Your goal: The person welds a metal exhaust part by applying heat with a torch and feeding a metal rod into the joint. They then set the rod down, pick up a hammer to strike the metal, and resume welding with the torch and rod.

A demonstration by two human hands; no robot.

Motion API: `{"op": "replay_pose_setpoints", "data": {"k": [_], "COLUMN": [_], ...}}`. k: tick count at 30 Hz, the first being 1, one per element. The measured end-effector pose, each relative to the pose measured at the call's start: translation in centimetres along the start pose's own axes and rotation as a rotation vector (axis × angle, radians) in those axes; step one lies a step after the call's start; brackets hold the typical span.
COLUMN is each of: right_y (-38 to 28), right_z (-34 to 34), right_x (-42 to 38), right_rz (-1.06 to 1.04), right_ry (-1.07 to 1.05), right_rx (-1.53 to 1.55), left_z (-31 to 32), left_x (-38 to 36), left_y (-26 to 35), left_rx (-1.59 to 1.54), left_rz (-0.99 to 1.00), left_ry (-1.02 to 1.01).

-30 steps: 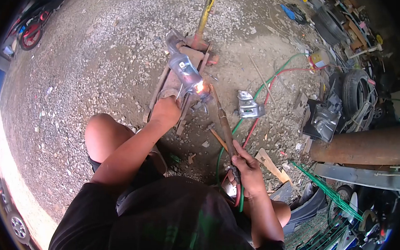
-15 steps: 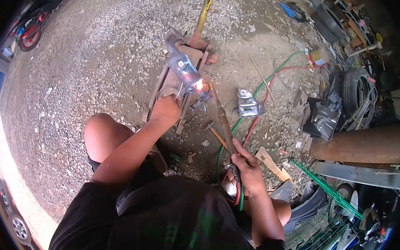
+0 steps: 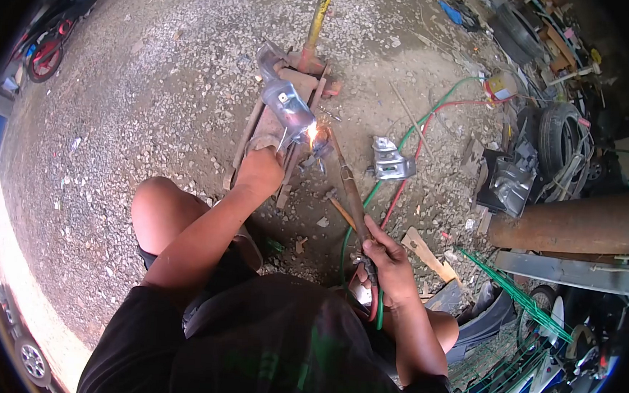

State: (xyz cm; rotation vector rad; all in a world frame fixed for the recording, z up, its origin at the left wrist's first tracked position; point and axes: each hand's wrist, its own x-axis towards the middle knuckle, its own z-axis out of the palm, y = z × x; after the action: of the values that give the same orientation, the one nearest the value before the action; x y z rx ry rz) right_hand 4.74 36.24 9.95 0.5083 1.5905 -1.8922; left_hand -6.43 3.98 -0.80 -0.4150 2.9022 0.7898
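My right hand [image 3: 390, 262] is wrapped around the handle of a gas torch [image 3: 354, 192], with hoses running from its rear end. The torch tip points up and left at a bright, sparking spot on the lower right edge of a shiny shaped metal part [image 3: 288, 105]. That part lies on a rusty floor jack [image 3: 265, 121] with a yellow handle. Closed close to the part, my left hand [image 3: 260, 173] grips a thin metal rod [image 3: 283, 138]; its fingertips are partly hidden. A second bent metal piece [image 3: 392, 159] lies on the ground to the right.
A green hose [image 3: 404, 141] and a red hose [image 3: 423, 135] cross the gravel. A hammer [image 3: 342, 211] lies beneath the torch. At right are a rusty cylinder [image 3: 565, 223], a tyre [image 3: 559, 139] and green wire [image 3: 517, 295]. A motorcycle [image 3: 46, 50] stands far left.
The glow at the part's edge now throws a longer streak of sparks downward. The torch tip has shifted very slightly; both hands keep their grips.
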Motion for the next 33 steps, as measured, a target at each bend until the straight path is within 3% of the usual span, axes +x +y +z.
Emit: {"op": "replay_pose_setpoints", "data": {"k": [28,33], "right_y": [-0.3,-1.3], "right_z": [-0.2,-1.0], "right_x": [-0.4,-1.5], "right_rz": [0.001,-0.048], "right_ry": [-0.006,0.032], "right_rx": [0.007,0.173], "left_z": [1.0,0.8], "left_x": [0.5,0.2], "left_y": [0.1,-0.2], "left_rx": [0.001,-0.031], "left_rz": [-0.022,-0.009], "left_ry": [-0.001,-0.015]}}
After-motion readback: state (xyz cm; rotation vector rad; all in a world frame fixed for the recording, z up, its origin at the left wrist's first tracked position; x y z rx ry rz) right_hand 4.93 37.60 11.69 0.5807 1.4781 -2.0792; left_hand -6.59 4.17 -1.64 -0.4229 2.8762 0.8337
